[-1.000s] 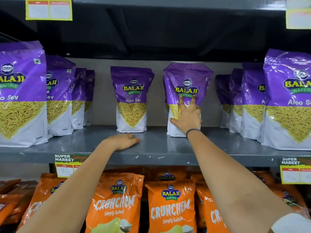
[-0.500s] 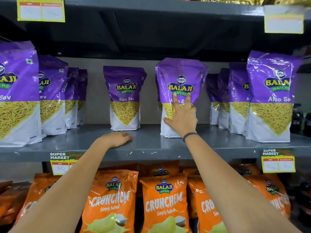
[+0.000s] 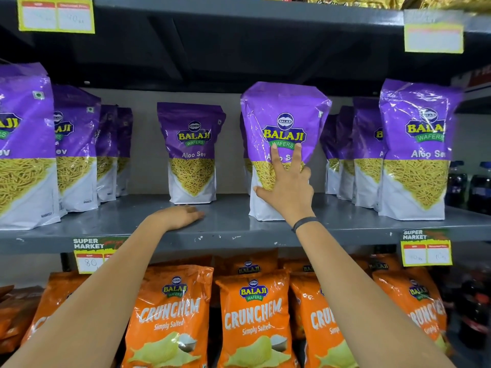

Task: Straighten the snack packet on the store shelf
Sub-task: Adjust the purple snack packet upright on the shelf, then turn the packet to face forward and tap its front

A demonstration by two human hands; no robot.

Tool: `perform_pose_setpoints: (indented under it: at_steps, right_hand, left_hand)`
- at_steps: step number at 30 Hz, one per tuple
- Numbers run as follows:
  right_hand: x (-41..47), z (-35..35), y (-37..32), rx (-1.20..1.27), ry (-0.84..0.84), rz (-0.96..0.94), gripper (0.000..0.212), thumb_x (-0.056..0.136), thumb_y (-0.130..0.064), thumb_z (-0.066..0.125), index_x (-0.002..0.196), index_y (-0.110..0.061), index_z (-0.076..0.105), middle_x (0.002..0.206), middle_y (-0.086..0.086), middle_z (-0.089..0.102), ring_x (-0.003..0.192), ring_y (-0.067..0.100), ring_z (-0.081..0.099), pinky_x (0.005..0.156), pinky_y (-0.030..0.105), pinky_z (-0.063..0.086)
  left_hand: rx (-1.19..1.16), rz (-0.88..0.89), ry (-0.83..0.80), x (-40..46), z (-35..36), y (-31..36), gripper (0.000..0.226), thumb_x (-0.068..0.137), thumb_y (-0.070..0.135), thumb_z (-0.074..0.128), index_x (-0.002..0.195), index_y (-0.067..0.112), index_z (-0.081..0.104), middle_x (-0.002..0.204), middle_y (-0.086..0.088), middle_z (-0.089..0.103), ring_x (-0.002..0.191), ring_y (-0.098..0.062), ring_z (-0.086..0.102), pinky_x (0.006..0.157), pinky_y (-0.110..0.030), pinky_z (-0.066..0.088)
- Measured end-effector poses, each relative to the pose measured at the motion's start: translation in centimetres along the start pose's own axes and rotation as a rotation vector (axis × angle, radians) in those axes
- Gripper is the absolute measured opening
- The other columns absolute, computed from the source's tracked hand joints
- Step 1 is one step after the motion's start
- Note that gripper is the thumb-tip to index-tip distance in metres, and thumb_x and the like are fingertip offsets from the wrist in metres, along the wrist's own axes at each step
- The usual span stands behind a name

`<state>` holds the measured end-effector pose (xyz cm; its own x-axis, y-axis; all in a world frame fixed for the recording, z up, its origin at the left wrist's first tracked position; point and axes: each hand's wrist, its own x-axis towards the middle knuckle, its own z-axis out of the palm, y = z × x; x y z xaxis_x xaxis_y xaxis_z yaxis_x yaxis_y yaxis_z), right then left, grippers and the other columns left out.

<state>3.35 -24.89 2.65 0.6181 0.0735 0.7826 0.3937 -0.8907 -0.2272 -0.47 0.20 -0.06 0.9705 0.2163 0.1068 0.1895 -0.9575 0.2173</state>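
A purple Balaji Aloo Sev snack packet (image 3: 284, 110) stands upright on the grey shelf (image 3: 231, 227), right of centre and close to the front edge. My right hand (image 3: 288, 187) lies on its front, fingers spread over the lower half and thumb on its lower left side, gripping it. My left hand (image 3: 178, 216) rests palm down on the bare shelf to the left, holding nothing. A second purple packet (image 3: 191, 152) stands further back, just beyond my left hand.
Rows of the same purple packets fill the shelf's left (image 3: 26, 144) and right (image 3: 417, 147). Orange Crunchem packets (image 3: 252, 314) fill the shelf below. Yellow price tags (image 3: 426, 251) hang on the shelf edges. An upper shelf (image 3: 239, 14) overhangs. Dark bottles (image 3: 478, 189) stand far right.
The packet under my right hand has come forward toward the shelf's front edge and looks larger. My view has shifted right. My left hand has stayed flat on the shelf.
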Motion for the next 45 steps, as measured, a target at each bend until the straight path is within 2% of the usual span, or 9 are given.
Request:
perform_pose_setpoints:
  at_steps: [19,28,30,32,35,40,45]
  right_hand:
    - [-1.8,-2.5,0.6,0.012,0.025,-0.032,0.099,0.075,-0.06,0.067,0.152,-0.039,0.008,0.161,0.011,-0.003,0.127,0.043,0.035,0.076,0.049,0.055]
    - [-1.9,-2.4,0.7,0.019,0.036,-0.032,0.1,0.074,-0.061,0.067,0.151,-0.039,0.008,0.161,0.01,-0.002,0.128,0.042,0.035,0.076,0.049,0.055]
    - [-1.9,-2.4,0.7,0.019,0.033,-0.033,0.101,0.074,-0.064,0.066,0.152,-0.038,0.007,0.161,0.011,-0.003,0.131,0.044,0.031,0.078,0.051,0.055]
    - [-1.9,-2.4,0.8,0.029,0.014,-0.023,0.103,0.073,-0.071,0.061,0.152,-0.036,0.005,0.161,0.012,-0.006,0.139,0.047,0.02,0.086,0.061,0.051]
    - [-2.2,-2.3,0.3,0.015,0.037,0.004,0.107,0.069,-0.081,0.052,0.152,-0.035,0.003,0.161,0.014,-0.008,0.144,0.048,0.004,0.096,0.074,0.032]
    - [-2.5,-2.3,-2.3,-0.057,0.277,-0.071,0.099,0.074,-0.083,0.04,0.153,-0.029,0.015,0.16,0.02,0.008,0.146,0.045,0.005,0.11,0.068,0.016]
    - [-2.4,-1.2,-6.4,0.045,0.395,-0.229,0.078,0.088,-0.062,0.05,0.151,-0.024,0.026,0.158,0.021,0.018,0.147,0.04,0.013,0.116,0.055,0.019]
  left_hand:
    - [0.001,-0.041,-0.012,0.2,0.0,0.1,0.06,0.095,0.056,0.029,0.149,0.029,0.032,0.162,-0.003,0.024,0.147,-0.026,0.026,0.121,-0.042,0.02]
    - [-0.002,-0.037,-0.009,0.1,-0.1,0.1,0.059,0.095,0.055,0.029,0.148,0.029,0.034,0.161,-0.004,0.028,0.145,-0.027,0.03,0.119,-0.043,0.023]
    - [-0.001,-0.04,-0.003,0.1,0.0,0.2,0.058,0.096,0.054,0.03,0.147,0.028,0.036,0.159,-0.006,0.03,0.144,-0.028,0.032,0.117,-0.042,0.025]
    - [0.002,-0.049,0.018,0.2,-0.1,0.2,0.06,0.096,0.052,0.032,0.148,0.022,0.035,0.159,-0.008,0.029,0.143,-0.029,0.032,0.116,-0.041,0.026]
    - [0.01,-0.066,0.076,0.2,-0.4,-0.2,0.062,0.097,0.047,0.033,0.15,0.017,0.029,0.16,-0.012,0.025,0.145,-0.031,0.029,0.118,-0.043,0.027]
    - [0.103,-0.07,0.157,0.0,-1.8,-2.9,0.061,0.099,0.045,0.029,0.152,0.015,0.026,0.161,-0.01,0.024,0.148,-0.027,0.023,0.121,-0.046,0.022]
    - [0.095,-0.072,0.207,0.2,-3.5,-7.7,0.056,0.099,0.042,0.032,0.149,0.016,0.032,0.157,-0.014,0.032,0.143,-0.031,0.032,0.117,-0.047,0.029]
